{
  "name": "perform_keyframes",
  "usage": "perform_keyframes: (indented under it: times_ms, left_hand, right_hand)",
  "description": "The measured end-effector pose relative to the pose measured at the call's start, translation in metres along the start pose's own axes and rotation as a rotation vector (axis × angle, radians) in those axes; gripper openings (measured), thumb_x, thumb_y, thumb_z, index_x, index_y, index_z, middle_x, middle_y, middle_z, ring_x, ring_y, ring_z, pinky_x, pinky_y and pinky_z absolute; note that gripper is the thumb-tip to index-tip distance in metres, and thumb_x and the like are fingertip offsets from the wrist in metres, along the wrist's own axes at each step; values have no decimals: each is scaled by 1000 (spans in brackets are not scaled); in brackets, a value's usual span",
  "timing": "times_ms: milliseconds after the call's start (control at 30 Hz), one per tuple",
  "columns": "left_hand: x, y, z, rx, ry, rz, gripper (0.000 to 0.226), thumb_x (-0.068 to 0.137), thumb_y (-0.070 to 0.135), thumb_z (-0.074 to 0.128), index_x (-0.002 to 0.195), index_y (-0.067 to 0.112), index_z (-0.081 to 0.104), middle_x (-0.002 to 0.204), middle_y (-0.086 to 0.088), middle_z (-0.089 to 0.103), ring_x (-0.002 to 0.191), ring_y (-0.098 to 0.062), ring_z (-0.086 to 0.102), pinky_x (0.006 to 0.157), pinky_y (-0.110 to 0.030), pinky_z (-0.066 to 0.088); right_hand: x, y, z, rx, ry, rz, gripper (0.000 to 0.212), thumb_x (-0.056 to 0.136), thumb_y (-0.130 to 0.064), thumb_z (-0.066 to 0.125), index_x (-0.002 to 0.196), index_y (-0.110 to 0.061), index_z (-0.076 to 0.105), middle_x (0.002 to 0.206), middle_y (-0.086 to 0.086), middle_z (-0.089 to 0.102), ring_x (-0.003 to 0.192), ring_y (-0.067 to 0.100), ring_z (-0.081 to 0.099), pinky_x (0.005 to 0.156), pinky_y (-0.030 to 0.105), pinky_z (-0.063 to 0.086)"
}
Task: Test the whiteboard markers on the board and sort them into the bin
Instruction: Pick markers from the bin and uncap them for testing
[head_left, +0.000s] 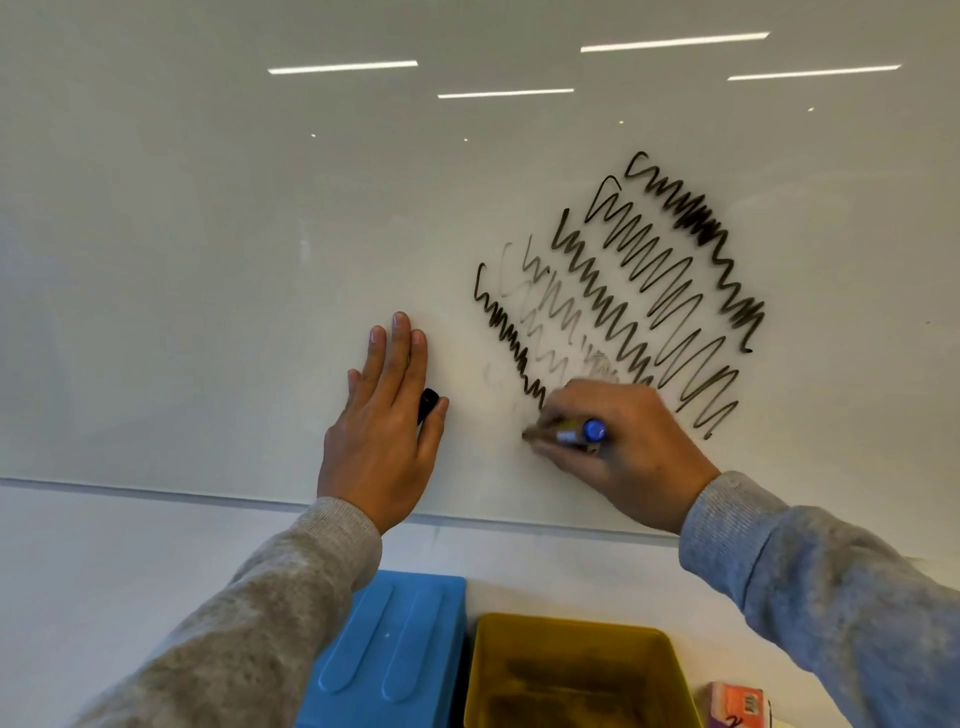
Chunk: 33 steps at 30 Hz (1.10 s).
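Note:
My right hand (618, 447) grips a marker (574, 432) with a blue end, its tip against the whiteboard (208, 260) at the lower end of the scribbles. Several black and faint grey zigzag lines (649, 291) cover the board above that hand. My left hand (387, 415) lies flat on the board with straight fingers, and a black cap (428, 404) is pinched between its thumb and palm. Below, a yellow bin (576, 670) holds dark markers that are blurred.
A blue lid or bin (395, 649) lies left of the yellow bin. A small orange and white box (735, 704) sits at the lower right. The board's lower edge (156, 493) runs just under my wrists, with white wall below it.

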<state>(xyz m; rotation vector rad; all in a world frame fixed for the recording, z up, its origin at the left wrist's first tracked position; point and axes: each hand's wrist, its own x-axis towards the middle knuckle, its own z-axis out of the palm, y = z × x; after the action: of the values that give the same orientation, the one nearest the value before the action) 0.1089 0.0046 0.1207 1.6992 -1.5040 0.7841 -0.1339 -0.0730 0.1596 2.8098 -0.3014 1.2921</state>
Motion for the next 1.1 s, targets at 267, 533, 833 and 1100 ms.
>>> perform_keyframes:
  times_ms: [267,533,833,1100]
  left_hand:
    - [-1,2,2,-9,-11,-5,69,104,40,33,159,22,-5,165,9,-17,153,-14,-13,124,-47,13]
    - [-2,6,-1,-45,-28,-33,66,105,38,31,158,24,-6,165,11,-18,152,-12,-15,124,-45,8]
    - [-2,22,-6,-159,-45,-116,63,106,36,34,159,22,3,166,10,-13,152,-12,-11,124,-47,15]
    - [-38,50,-7,-577,23,-191,53,105,27,47,155,27,31,159,5,35,144,-8,36,118,-35,35]
  right_hand:
    - [-17,9,-5,19,-47,50,11,88,-26,77,93,-20,69,85,-11,64,80,6,61,73,31,53]
    - [-33,6,-5,9,-40,130,11,86,-23,79,90,-20,69,82,-11,64,78,7,60,71,29,52]
    - [-49,0,-11,160,96,388,15,80,-22,84,85,-21,71,78,-11,69,77,9,64,67,16,50]
    - [-64,-23,-7,321,118,537,41,76,-17,87,100,-26,55,73,-5,71,63,14,65,61,21,55]
